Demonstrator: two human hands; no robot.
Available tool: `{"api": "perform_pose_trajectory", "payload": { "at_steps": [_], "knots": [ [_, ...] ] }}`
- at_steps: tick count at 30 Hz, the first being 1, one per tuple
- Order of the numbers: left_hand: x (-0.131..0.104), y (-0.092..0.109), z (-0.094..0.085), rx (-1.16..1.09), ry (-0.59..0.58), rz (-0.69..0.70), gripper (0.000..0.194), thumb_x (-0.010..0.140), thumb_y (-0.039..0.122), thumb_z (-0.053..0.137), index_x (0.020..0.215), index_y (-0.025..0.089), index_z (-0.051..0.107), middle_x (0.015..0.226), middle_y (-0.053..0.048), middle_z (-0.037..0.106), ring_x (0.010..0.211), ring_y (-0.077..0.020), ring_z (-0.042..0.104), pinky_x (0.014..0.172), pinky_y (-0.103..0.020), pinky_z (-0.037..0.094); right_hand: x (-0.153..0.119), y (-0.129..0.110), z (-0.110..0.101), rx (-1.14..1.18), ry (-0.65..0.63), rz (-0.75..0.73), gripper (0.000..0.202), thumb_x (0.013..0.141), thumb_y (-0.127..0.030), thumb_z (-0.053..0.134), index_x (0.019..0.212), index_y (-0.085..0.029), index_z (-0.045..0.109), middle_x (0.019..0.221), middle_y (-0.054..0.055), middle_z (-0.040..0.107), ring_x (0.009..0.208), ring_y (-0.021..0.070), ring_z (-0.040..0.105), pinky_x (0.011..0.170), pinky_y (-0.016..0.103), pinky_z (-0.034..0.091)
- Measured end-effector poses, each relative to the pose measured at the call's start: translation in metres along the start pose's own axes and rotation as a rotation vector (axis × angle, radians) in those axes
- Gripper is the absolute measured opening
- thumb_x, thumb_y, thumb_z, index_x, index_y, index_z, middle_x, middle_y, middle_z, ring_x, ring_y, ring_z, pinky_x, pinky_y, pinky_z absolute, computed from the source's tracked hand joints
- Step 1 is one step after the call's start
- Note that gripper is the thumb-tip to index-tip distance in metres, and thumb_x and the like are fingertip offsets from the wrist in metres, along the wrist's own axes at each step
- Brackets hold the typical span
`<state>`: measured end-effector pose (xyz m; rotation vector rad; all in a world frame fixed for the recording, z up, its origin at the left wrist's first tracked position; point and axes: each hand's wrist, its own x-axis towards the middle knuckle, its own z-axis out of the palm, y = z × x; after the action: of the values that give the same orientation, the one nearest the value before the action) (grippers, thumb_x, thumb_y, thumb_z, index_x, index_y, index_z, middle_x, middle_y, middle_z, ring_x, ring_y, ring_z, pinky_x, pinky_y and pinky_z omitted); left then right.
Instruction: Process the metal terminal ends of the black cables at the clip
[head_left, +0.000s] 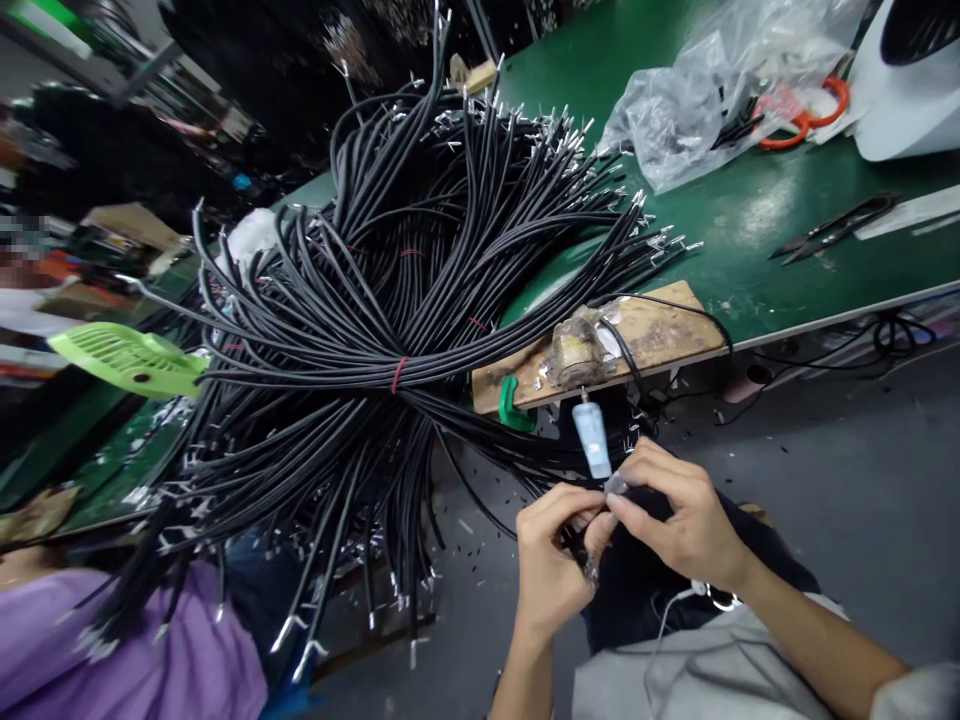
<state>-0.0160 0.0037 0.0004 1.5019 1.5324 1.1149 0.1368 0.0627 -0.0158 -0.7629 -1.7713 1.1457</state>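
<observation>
My left hand point(559, 548) is closed around a black cable point(574, 545), whose shiny tip shows below the thumb. With thumb and fingers, my right hand point(682, 515) pinches a small greyish end point(616, 485), apparently of the cable, right against my left fingertips. Just above my hands, a pale blue tapered piece point(592, 440) sits on the shaft of a small motor point(576, 350). To the left spreads a large heap of black cables point(360, 330) with stripped silvery ends. A red tie point(399, 374) binds one bundle on top. Fingers partly hide what I hold.
The motor rests on a wooden board point(667, 315), with a green clamp point(515, 405) at its edge. On the green table point(750, 270) lie snips point(836, 228), orange-handled scissors point(802, 122) and a plastic bag point(667, 120). A light green fan point(131, 360) and a person's purple sleeve point(142, 650) are left.
</observation>
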Motion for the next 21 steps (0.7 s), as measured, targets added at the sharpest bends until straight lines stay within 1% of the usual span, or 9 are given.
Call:
{"api": "perform_pose_trajectory", "payload": {
  "at_steps": [4,8,10,11,13,16,18,19,21],
  "knots": [
    [-0.006,0.001,0.004,0.025,0.066,0.011,0.004,0.077,0.012,0.065,0.081,0.014,0.065,0.075,-0.003,0.061,0.063,-0.0078,0.057,0.058,-0.017,0.043,0.003,0.001,0.0,-0.005,-0.004,-0.008,0.006,0.083,-0.011,0.058,0.079,-0.014,0.056,0.076,0.002,0.055,0.074,0.0116,0.048,0.079,0.03,0.039],
    [-0.008,0.005,0.01,0.178,0.089,0.004,0.002,0.08,0.013,0.061,0.078,0.014,0.062,0.064,0.001,0.054,0.057,-0.0052,0.049,0.054,-0.016,0.038,0.001,0.0,0.013,-0.203,0.207,-0.093,0.021,0.082,-0.004,0.054,0.067,-0.014,0.043,0.063,0.001,0.042,0.067,0.0113,0.037,0.073,0.03,0.036],
    [-0.008,0.006,0.013,0.223,0.111,-0.023,0.006,0.082,0.014,0.058,0.077,0.013,0.06,0.063,0.001,0.051,0.056,-0.0051,0.047,0.053,-0.016,0.035,-0.001,0.002,0.021,-0.221,0.291,-0.131,0.018,0.081,-0.002,0.053,0.071,-0.014,0.044,0.066,0.002,0.044,0.069,0.0121,0.038,0.073,0.03,0.036],
    [-0.008,0.006,0.013,0.221,0.126,-0.039,0.008,0.084,0.015,0.056,0.077,0.014,0.06,0.064,0.001,0.051,0.057,-0.0052,0.047,0.053,-0.017,0.035,-0.001,0.003,0.024,-0.172,0.307,-0.129,0.014,0.081,-0.002,0.053,0.074,-0.013,0.047,0.068,0.003,0.047,0.07,0.0125,0.04,0.073,0.03,0.037],
    [-0.008,0.005,0.014,0.172,0.14,-0.072,0.012,0.086,0.018,0.053,0.077,0.014,0.059,0.066,0.0,0.052,0.059,-0.0057,0.049,0.056,-0.017,0.036,-0.003,0.007,0.029,0.048,0.275,-0.041,0.009,0.084,-0.006,0.052,0.08,-0.013,0.053,0.075,0.005,0.052,0.074,0.0135,0.046,0.072,0.03,0.039],
    [-0.008,0.002,0.012,0.07,0.107,-0.113,0.02,0.09,0.022,0.049,0.073,0.013,0.056,0.066,0.0,0.051,0.062,-0.0064,0.051,0.06,-0.018,0.038,-0.005,0.013,0.033,0.574,0.115,0.249,0.016,0.091,-0.02,0.049,0.08,-0.013,0.057,0.076,0.006,0.052,0.071,0.0122,0.048,0.065,0.026,0.04],
    [-0.007,0.003,0.009,0.043,0.065,-0.115,0.026,0.092,0.023,0.046,0.069,0.013,0.054,0.064,0.0,0.05,0.062,-0.0063,0.051,0.06,-0.018,0.037,-0.007,0.016,0.032,0.86,0.041,0.421,0.023,0.092,-0.03,0.05,0.079,-0.012,0.057,0.071,0.004,0.049,0.064,0.0099,0.046,0.059,0.023,0.039],
    [-0.006,0.003,0.008,0.041,0.044,-0.113,0.029,0.092,0.023,0.045,0.067,0.012,0.053,0.063,-0.001,0.049,0.061,-0.0061,0.05,0.06,-0.018,0.036,-0.007,0.017,0.03,0.931,0.031,0.469,0.026,0.092,-0.033,0.051,0.078,-0.012,0.057,0.069,0.003,0.048,0.062,0.0089,0.044,0.058,0.022,0.039],
    [-0.004,0.006,0.005,0.037,0.002,-0.116,0.033,0.093,0.024,0.043,0.064,0.012,0.051,0.061,-0.001,0.048,0.06,-0.0055,0.047,0.059,-0.018,0.034,-0.005,0.017,0.025,0.91,0.007,0.484,0.024,0.09,-0.035,0.054,0.085,-0.012,0.06,0.073,0.004,0.051,0.065,0.0089,0.046,0.061,0.022,0.041]
  ]
}}
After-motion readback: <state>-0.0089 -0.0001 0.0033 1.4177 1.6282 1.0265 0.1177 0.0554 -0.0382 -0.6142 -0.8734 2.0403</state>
